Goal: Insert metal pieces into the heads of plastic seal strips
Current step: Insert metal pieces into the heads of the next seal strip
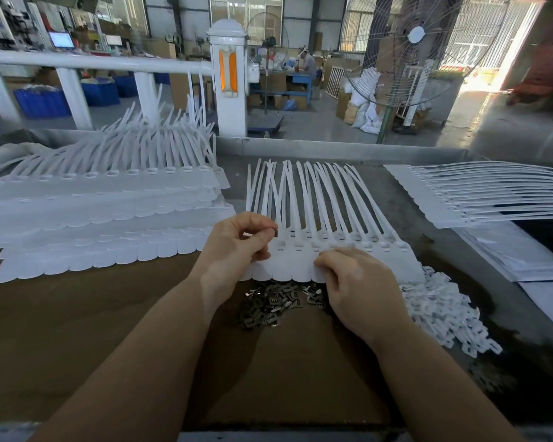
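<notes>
Over cardboard, left hand pinches a metal piece; right hand presses curled fingers onto seal strips.

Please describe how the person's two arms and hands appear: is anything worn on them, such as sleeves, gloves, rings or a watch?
Both forearms are bare as far as the picture shows; no sleeve comes into view. The left hand and the right hand wear no gloves. No ring, watch, bracelet or tape shows on the visible fingers or wrists. The fingernails that show look short and unpainted.

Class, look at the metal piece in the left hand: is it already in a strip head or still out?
Out: the left hand pinches the metal piece above the strip heads.
</notes>
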`<action>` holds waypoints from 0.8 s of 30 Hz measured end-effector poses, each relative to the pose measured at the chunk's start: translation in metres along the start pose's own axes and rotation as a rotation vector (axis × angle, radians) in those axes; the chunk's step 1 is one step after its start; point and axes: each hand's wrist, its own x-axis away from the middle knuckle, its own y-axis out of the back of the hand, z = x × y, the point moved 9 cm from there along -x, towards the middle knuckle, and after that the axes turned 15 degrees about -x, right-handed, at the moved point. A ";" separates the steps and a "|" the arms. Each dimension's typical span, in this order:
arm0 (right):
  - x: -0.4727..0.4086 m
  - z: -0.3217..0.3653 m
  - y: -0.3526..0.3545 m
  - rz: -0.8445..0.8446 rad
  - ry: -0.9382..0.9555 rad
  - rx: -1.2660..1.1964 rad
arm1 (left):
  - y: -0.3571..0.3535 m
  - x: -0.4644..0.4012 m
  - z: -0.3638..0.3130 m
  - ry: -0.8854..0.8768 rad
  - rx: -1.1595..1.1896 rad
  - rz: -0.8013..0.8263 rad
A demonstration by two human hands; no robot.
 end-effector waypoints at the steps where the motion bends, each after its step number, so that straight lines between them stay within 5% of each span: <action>1: 0.000 -0.001 -0.001 0.006 -0.003 0.001 | 0.000 0.000 0.001 0.006 0.008 0.000; 13: 0.001 -0.004 -0.002 0.022 -0.032 -0.006 | 0.008 -0.001 0.006 0.053 -0.010 -0.076; 24: -0.001 -0.004 -0.003 0.039 -0.036 0.001 | -0.013 0.005 -0.015 -0.187 -0.804 0.087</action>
